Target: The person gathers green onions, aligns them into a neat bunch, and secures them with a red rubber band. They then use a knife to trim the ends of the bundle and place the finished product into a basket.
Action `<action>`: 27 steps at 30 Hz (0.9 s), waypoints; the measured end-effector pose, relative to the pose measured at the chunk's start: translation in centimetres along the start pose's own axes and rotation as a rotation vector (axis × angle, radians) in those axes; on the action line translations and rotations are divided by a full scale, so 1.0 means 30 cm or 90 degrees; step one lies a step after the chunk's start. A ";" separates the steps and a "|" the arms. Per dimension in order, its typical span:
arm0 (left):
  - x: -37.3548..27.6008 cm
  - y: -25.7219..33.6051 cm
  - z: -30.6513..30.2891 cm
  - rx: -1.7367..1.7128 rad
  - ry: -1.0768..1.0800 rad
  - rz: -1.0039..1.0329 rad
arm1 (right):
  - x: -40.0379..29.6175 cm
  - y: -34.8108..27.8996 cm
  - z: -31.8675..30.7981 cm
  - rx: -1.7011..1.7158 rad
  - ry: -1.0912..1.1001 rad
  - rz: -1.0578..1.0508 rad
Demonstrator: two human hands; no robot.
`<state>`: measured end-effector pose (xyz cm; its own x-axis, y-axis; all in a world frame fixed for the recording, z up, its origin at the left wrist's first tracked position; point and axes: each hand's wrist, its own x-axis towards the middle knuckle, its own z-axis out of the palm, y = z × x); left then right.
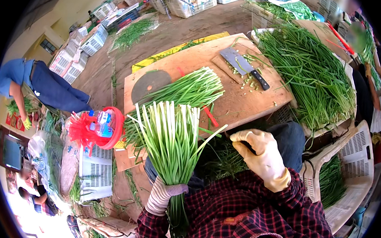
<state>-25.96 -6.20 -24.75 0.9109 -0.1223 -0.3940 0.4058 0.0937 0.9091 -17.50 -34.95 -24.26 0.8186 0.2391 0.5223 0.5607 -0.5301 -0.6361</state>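
My left hand wears a striped knit glove and is closed around the lower part of a bunch of garlic chives. Their pale stem ends fan out upward, and the dark leaf ends hang below my fist. My right hand, in a cream rubber-coated glove, is raised to the right of the bunch with loosely curled fingers and nothing visible in them. Beyond the bunch, another bundle of chives lies on a wooden board. A cleaver rests flat on a small wooden block, among cut stem bits.
A large heap of chives stands at the right, above a white plastic crate. At the left, a red basin holds bottles and red ties, by another crate. A person in blue bends over at the far left.
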 end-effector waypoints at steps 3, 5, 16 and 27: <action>-0.001 -0.013 0.021 -0.023 -0.002 -0.022 | 0.083 -0.008 0.010 -0.037 -0.004 -0.055; -0.004 -0.022 0.027 -0.024 -0.005 -0.009 | 0.101 -0.001 0.039 -0.124 -0.200 0.127; -0.060 -0.079 -0.040 0.024 -0.017 -0.026 | 0.108 0.234 0.014 0.088 -0.002 0.332; -0.039 -0.096 -0.033 0.061 -0.067 -0.096 | 0.120 0.073 0.123 0.127 -0.279 0.101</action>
<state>-28.12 -5.34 -27.03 0.8254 -0.2316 -0.5148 0.5235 -0.0272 0.8516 -12.87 -32.25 -25.85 0.8476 0.5090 0.1499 0.4025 -0.4328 -0.8066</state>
